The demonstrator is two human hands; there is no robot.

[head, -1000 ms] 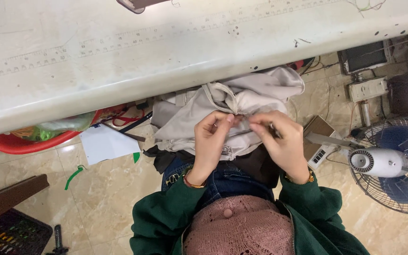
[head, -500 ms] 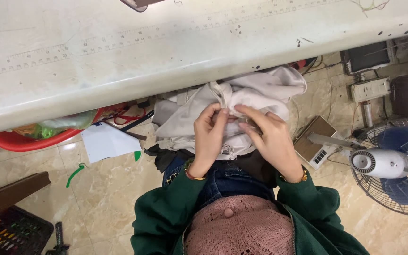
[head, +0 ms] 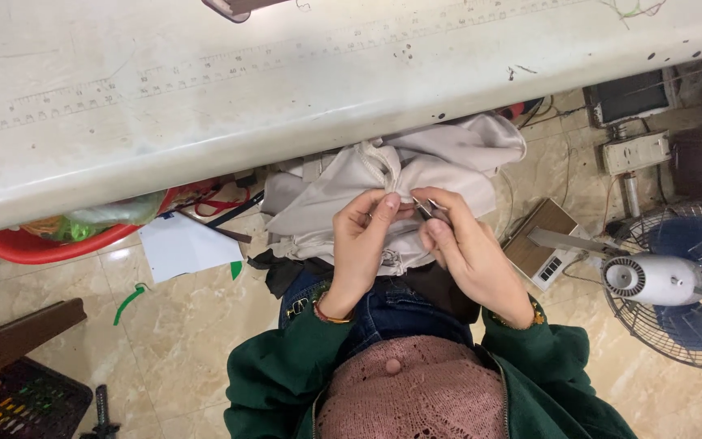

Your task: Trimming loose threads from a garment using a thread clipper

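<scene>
Seated person, head view looking down. Left hand (head: 365,236) pinches a fold of the pale grey garment (head: 416,175), grip closed on the cloth with thumb and fingers. Right hand (head: 465,244) holds a small metal tool (head: 426,209), looks like thread snips, grip closed around it, tip right at the pinched fold. Garment is bunched in the lap over the jeans (head: 383,305), its far side tucked under the edge of the white counter (head: 205,106). Floor fan (head: 676,280) to the right, red basin (head: 50,240) and a white paper sheet (head: 180,244) on the floor to the left. Risk, as a judgement: the blade sits close to the left fingertips and the cloth, so a slip could nick either; loose cloth could slide off the lap.
</scene>
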